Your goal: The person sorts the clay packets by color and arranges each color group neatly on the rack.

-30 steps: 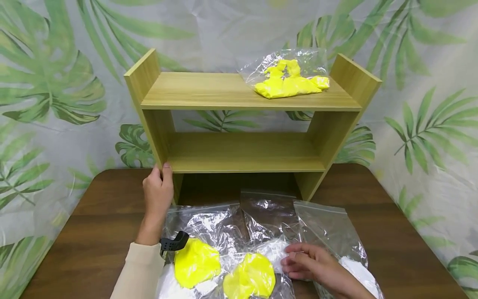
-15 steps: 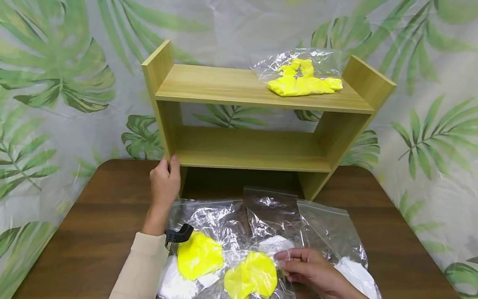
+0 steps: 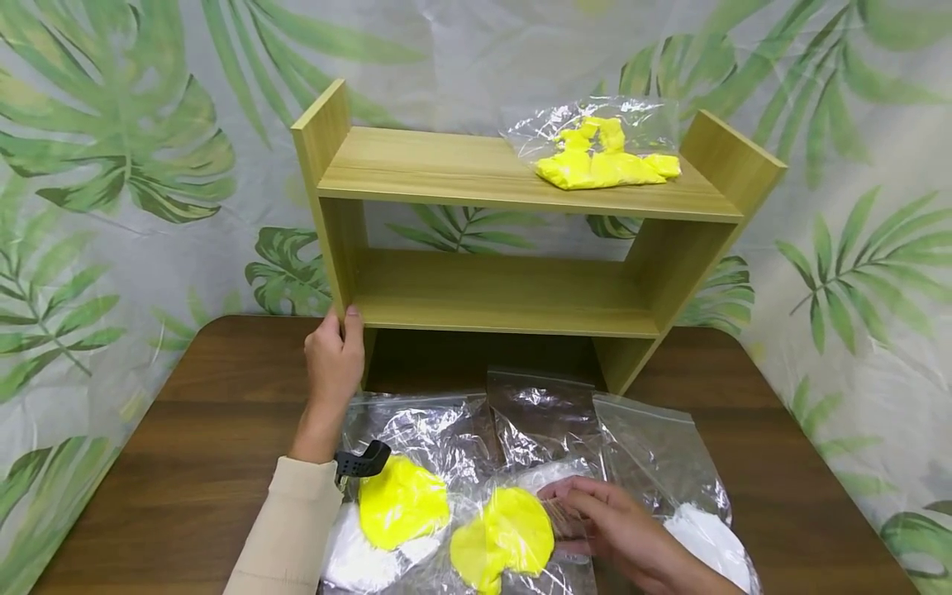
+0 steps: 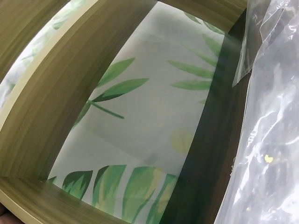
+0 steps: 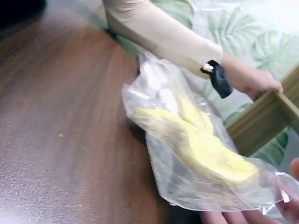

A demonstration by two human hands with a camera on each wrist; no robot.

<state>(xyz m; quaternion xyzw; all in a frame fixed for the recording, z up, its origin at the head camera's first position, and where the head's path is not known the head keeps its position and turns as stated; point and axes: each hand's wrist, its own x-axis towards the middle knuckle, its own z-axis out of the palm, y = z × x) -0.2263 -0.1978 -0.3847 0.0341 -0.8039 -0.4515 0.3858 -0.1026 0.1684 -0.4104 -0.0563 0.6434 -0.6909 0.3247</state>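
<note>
In the head view my left hand (image 3: 335, 355) grips the lower part of the left side panel of a wooden shelf (image 3: 483, 322), with its thumb at the front edge. My right hand (image 3: 617, 521) pinches the right edge of a clear zip bag holding flattened yellow clay-like stuff (image 3: 513, 533). In the right wrist view that yellow-filled bag (image 5: 205, 149) is tilted, with some fingers (image 5: 238, 217) beneath it. Left of it lies another bag with a yellow disc (image 3: 402, 504), beside a white lump (image 3: 357, 554) in clear plastic.
On the shelf's top board sits a bag of yellow stuff (image 3: 606, 165). A bag with a white lump (image 3: 706, 545) lies at the right. Another clear bag (image 3: 543, 421) lies before the shelf on the brown table (image 3: 223, 413). Leaf-patterned cloth (image 3: 149, 165) hangs behind.
My right hand has moved slightly left and taken the edge of the front yellow bag, which has risen a little. The head view has shifted; my left hand stays on the shelf panel.
</note>
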